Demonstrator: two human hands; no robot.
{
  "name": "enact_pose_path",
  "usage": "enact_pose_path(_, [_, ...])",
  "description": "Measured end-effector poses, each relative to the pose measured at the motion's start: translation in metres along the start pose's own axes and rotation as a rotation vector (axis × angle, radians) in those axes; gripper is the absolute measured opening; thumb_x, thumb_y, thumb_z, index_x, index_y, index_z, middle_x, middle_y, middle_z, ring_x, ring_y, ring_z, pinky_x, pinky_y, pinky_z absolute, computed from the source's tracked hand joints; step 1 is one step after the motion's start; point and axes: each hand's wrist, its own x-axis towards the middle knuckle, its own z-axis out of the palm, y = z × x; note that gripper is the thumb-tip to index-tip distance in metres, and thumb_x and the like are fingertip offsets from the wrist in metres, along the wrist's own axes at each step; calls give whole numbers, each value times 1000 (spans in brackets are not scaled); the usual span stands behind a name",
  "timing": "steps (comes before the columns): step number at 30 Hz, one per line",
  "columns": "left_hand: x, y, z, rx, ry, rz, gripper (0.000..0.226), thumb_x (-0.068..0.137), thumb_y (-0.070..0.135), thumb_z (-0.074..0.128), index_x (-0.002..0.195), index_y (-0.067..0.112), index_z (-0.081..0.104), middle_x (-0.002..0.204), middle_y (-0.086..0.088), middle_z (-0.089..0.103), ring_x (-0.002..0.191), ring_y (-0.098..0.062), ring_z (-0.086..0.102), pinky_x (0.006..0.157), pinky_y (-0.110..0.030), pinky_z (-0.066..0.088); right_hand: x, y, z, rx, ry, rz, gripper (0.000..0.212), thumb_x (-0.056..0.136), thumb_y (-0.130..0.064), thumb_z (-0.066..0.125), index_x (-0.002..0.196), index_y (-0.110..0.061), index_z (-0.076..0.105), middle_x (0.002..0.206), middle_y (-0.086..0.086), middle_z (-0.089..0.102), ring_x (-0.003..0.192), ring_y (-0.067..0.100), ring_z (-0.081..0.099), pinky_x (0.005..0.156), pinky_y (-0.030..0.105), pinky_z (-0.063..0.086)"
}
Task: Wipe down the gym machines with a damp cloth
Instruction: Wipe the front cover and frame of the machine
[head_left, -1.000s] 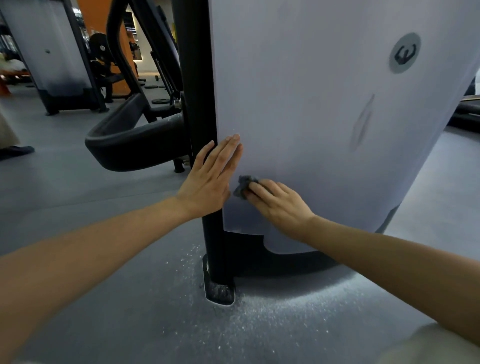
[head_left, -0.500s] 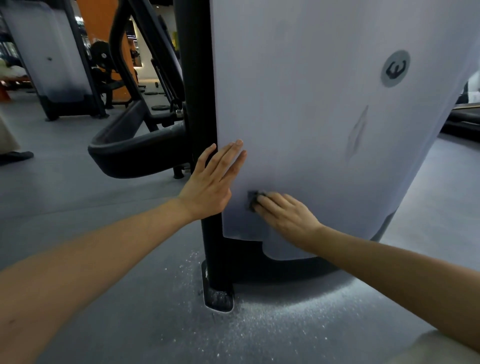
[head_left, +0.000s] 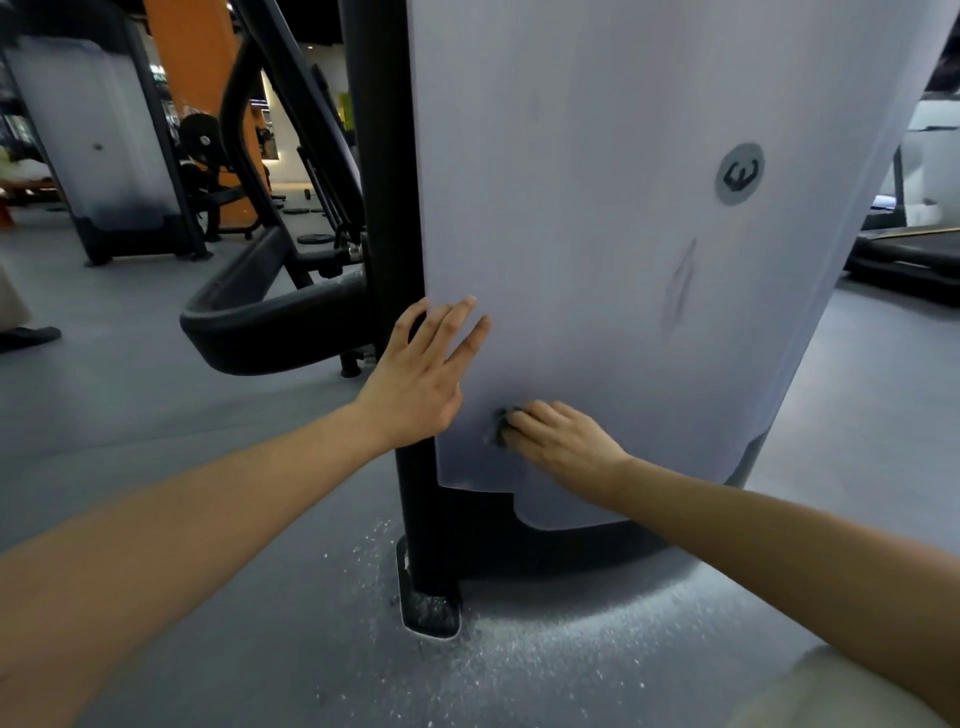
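A pale lilac-grey shroud panel (head_left: 597, 218) of a gym machine fills the middle and right, fixed to a black upright post (head_left: 387, 208). My left hand (head_left: 421, 374) lies flat with straight fingers against the panel's left edge and the post. My right hand (head_left: 558, 441) presses a small dark grey cloth (head_left: 501, 426) against the panel's lower part, the fingers lying over it. Only the cloth's left end shows past my fingertips. A grey scuff mark (head_left: 680, 283) and a round logo badge (head_left: 740, 174) sit higher on the panel.
The post's black foot plate (head_left: 428, 608) stands on grey floor dusted with white specks. A black padded machine arm (head_left: 270, 322) juts out left of the post. Another shrouded machine (head_left: 98, 130) stands far left, a treadmill (head_left: 909, 249) far right. A shoe (head_left: 28, 336) shows at the left edge.
My right hand with the cloth has slid right and down along the panel. My left hand has stayed flat on the panel's edge. The view has tilted upward slightly.
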Motion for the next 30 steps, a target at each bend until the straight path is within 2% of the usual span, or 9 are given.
enact_pose_path(3, [0, 3, -6, -27, -10, -29, 90, 82, 25, 63, 165, 6, 32, 171, -22, 25, 153, -40, 37, 129, -60, 17, 25, 28, -34, -5, 176, 234, 45, 91, -8, 47, 130, -7, 69, 130, 12, 66, 112, 34, 56, 88, 41, 47])
enact_pose_path(6, [2, 7, -9, -58, -21, -57, 94, 82, 25, 65, 166, 5, 30, 172, -20, 24, 154, -38, 35, 130, -59, 17, 39, 43, -51, -1, 239, 382, 49, 90, -4, 48, 137, -4, 64, 136, 14, 63, 119, 34, 51, 92, 45, 51])
enact_pose_path(9, [4, 9, -11, -70, -44, -78, 96, 81, 25, 68, 166, 2, 29, 172, -20, 23, 154, -38, 34, 130, -59, 18, 30, 33, -37, 3, 177, 282, 51, 86, -6, 59, 137, -6, 65, 136, 14, 63, 119, 35, 54, 88, 45, 55])
enact_pose_path(13, [8, 9, -15, -49, -42, -78, 93, 85, 27, 65, 166, 3, 27, 172, -20, 22, 153, -38, 34, 129, -58, 19, 4, 20, -20, 16, -73, 54, 67, 74, -18, 84, 138, -12, 66, 141, 9, 58, 120, 33, 49, 90, 41, 56])
enact_pose_path(16, [17, 7, -19, -67, -16, -103, 94, 86, 27, 66, 167, 4, 25, 173, -19, 20, 156, -38, 31, 130, -57, 19, 6, 26, -33, 16, -76, 75, 67, 69, -17, 87, 133, -15, 69, 137, 7, 61, 115, 31, 54, 89, 40, 56])
enact_pose_path(20, [30, 5, -25, -123, 22, -150, 96, 85, 27, 70, 167, 4, 26, 172, -17, 21, 158, -35, 27, 130, -56, 20, 42, 45, -63, 52, 177, 292, 44, 80, -2, 61, 123, -12, 70, 125, 7, 66, 109, 33, 62, 86, 43, 54])
enact_pose_path(24, [41, 4, -26, -134, 62, -169, 98, 84, 27, 72, 167, 4, 25, 169, -17, 26, 157, -35, 30, 131, -55, 19, 72, 67, -85, 66, 341, 505, 44, 85, 2, 50, 123, -8, 71, 129, 8, 67, 111, 34, 59, 91, 41, 48])
enact_pose_path(27, [48, 1, -29, -144, 85, -195, 96, 85, 27, 71, 167, 4, 26, 171, -17, 25, 159, -34, 27, 130, -55, 20, 68, 61, -74, 31, 349, 494, 46, 91, 0, 44, 128, -7, 69, 130, 10, 67, 109, 35, 61, 90, 43, 52])
enact_pose_path(30, [55, -7, -35, -168, 107, -212, 96, 88, 28, 71, 168, 3, 22, 175, -17, 15, 162, -33, 17, 131, -55, 19, 51, 50, -56, 24, 300, 389, 45, 93, -1, 44, 130, -8, 69, 122, 9, 68, 102, 34, 63, 85, 45, 55])
